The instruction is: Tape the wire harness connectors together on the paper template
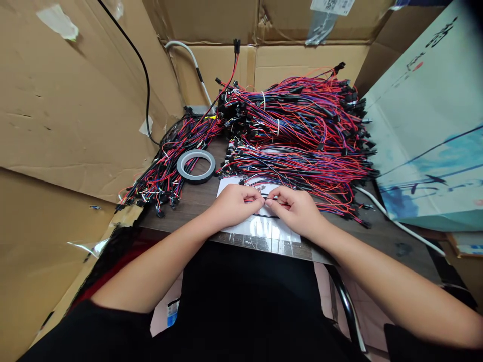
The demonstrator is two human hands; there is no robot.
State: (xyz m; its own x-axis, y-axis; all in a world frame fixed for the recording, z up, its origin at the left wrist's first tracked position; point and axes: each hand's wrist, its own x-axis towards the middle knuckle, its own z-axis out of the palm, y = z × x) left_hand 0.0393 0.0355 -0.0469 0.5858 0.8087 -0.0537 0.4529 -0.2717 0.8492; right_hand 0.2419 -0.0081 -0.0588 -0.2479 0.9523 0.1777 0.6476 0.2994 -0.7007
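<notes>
Head view shows the left hand (236, 203) and right hand (296, 208) meeting fingertip to fingertip, both pinched shut on a thin black wire lead (267, 197) running three to nine o'clock over the white taped sheet (264, 229), with the red-and-blue wire bundles (302, 130) at twelve o'clock.

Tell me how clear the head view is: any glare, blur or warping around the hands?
Head view: even light, soft shadows; both hands sharp at centre, pinching a thin wire too small to resolve. Glare on the clear film at the table edge. Wide-lens warping bends the cardboard and bag at the edges.
</notes>
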